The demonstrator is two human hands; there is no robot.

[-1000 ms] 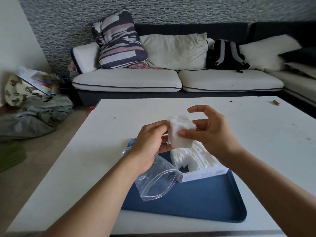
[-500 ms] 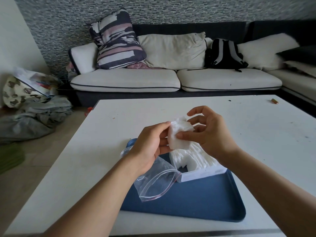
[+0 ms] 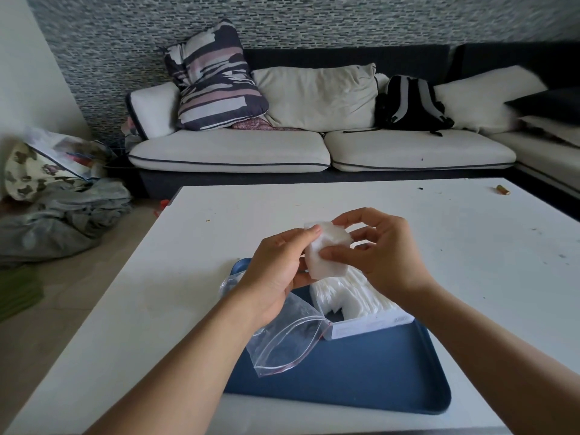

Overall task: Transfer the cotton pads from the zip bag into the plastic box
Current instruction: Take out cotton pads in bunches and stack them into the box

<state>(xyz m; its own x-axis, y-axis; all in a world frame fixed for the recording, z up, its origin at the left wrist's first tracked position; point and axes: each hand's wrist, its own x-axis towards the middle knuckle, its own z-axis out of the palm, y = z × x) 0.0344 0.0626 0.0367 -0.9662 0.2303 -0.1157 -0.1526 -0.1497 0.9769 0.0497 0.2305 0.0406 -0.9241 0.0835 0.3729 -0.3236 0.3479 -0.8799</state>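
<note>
A small stack of white cotton pads [image 3: 328,252] is pinched between both hands above the tray. My left hand [image 3: 276,271] grips its left edge with thumb and fingertips. My right hand [image 3: 383,252] holds its right side, thumb on the front, fingers curled over the top. Below them a clear plastic box [image 3: 370,321] stands on the tray, filled with a row of upright white pads [image 3: 351,293]. The clear zip bag [image 3: 288,334] with a red seal lies open and looks empty, under my left wrist and against the box.
A blue tray [image 3: 361,378] sits on the white table [image 3: 188,277] near its front edge. A small orange object [image 3: 502,190] lies at the table's far right. A sofa with cushions and a black backpack [image 3: 411,105] stands behind the table.
Both hands have kept hold of the pad stack and shifted it only slightly; my right fingers have curled further over its top. The bag and box have not moved.
</note>
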